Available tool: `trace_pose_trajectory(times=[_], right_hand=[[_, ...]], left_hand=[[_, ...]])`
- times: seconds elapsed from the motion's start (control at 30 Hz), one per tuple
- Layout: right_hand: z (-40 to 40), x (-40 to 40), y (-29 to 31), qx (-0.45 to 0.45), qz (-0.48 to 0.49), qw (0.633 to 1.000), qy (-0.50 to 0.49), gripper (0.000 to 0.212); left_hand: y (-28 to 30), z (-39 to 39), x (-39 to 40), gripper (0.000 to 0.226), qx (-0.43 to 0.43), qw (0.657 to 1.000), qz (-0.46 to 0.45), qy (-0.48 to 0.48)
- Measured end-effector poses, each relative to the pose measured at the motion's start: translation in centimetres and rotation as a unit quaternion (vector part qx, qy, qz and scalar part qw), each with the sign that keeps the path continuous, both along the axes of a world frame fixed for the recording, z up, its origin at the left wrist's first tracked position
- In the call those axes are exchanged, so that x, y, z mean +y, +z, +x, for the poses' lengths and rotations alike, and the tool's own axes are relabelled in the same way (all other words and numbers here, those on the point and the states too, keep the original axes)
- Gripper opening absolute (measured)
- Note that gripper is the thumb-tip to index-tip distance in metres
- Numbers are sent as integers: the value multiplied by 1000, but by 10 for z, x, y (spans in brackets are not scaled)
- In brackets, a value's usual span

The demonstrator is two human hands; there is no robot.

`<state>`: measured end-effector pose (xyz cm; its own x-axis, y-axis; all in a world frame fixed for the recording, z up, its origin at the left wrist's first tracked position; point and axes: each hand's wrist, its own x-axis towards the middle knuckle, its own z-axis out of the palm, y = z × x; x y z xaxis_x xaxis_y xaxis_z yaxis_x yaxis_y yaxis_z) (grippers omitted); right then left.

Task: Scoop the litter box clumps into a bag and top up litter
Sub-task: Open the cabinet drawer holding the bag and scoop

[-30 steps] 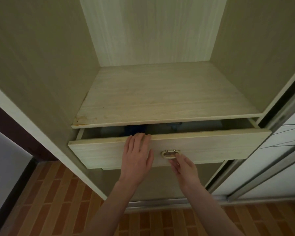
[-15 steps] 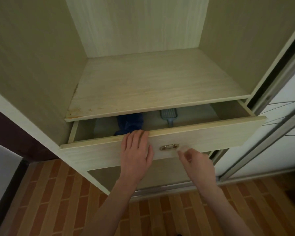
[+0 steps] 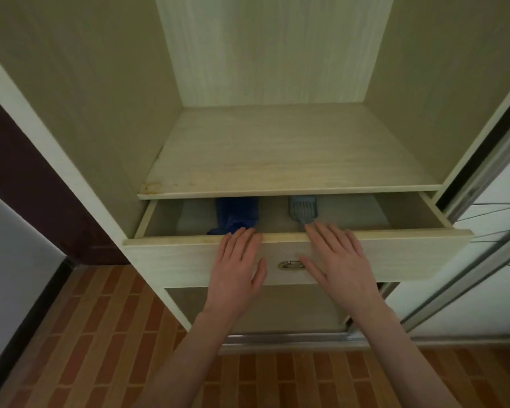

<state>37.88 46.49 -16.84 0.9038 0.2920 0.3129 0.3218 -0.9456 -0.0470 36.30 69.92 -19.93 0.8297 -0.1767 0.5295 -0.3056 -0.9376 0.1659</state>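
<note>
A pale wooden drawer [image 3: 395,254] of a wardrobe stands pulled partly out. Inside it lie a blue bag [image 3: 237,214] on the left and a grey-blue slotted litter scoop [image 3: 302,209] to its right, both partly hidden under the shelf above. My left hand [image 3: 237,272] lies flat on the drawer front, fingertips at its top edge near the bag. My right hand [image 3: 339,266] lies flat beside the metal handle [image 3: 290,265], fingers spread, fingertips at the edge just below the scoop. Neither hand holds anything.
A bare wooden shelf [image 3: 292,154] juts over the back of the drawer. A sliding door track and white door [image 3: 483,260] stand at the right. Brick-patterned floor [image 3: 100,334] lies below, with a dark wall [image 3: 21,178] at the left.
The drawer has slid further out, which uncovers the blue bag and the scoop. My right hand left the handle and now rests flat on the drawer front.
</note>
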Motion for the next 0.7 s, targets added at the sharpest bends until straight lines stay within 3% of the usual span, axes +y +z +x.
trace_pose_trajectory(times=[0.33,0.7], right_hand=[[-29,-13,1,13,-1,1000,25,63],[-80,-15,7,38,16,999,18,67]], left_hand=[[8,-35,-5,55,36,999,24,18],[2,-84,-13,51,7,1000,-9,18]])
